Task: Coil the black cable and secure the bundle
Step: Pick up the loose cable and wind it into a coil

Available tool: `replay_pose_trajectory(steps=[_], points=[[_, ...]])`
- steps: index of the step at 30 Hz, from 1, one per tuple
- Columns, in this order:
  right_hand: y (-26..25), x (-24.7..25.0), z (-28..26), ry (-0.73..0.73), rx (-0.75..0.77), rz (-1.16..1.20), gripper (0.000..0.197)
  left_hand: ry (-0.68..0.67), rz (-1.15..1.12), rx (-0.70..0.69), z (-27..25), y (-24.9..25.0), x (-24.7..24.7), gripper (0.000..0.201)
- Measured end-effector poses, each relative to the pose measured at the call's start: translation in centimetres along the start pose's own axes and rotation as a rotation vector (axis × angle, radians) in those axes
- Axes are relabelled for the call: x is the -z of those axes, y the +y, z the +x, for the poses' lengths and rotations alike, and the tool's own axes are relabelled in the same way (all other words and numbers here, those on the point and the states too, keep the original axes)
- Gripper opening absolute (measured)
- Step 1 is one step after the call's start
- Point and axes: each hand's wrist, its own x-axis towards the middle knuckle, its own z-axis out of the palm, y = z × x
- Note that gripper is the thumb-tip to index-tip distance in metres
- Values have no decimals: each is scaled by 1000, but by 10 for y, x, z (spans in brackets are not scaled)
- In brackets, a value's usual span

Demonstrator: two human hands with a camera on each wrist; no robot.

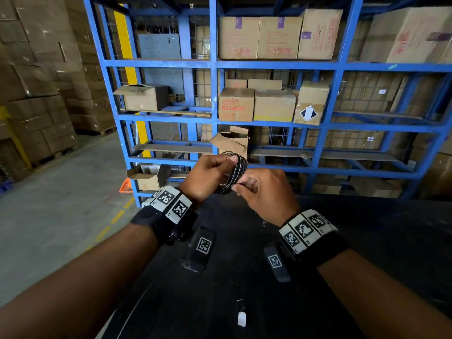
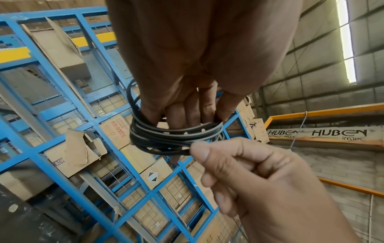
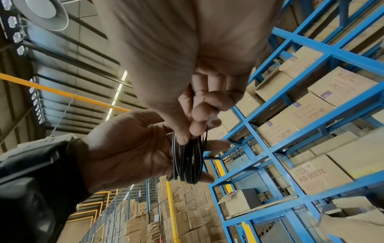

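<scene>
Head view: the coiled black cable is held in the air over the far edge of the black bench. Left wrist view: the left hand has its fingers curled through the loops. Right wrist view: the right hand pinches one strand at the coil's top between thumb and fingertips.

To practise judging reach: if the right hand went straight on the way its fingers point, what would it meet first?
The black cable coil, which the right hand pinches; just behind it, probably the left hand.
</scene>
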Motion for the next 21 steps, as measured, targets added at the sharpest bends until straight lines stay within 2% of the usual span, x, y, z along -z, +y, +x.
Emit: replay_pose_trajectory(steps=[6,10,13,17,20,21], points=[[-1,-1,-6,103,-68,23,30,-43,-15,34,-3,-14,-5,36],[0,1,-6,122,-96,-26,51,-86,133,81,-11,-10,-12,63],[0,0,-5,95,-63,-18,59,-198,150,83,-11,-8,-16,89],[0,1,-6,11,61,-104,47,-330,115,31,-8,-6,-17,91],[3,5,-7,-49,106,-68,35,-382,154,57,-4,-8,-14,116],[5,6,-7,-58,120,-46,32,-380,164,73,-3,-9,-13,118]])
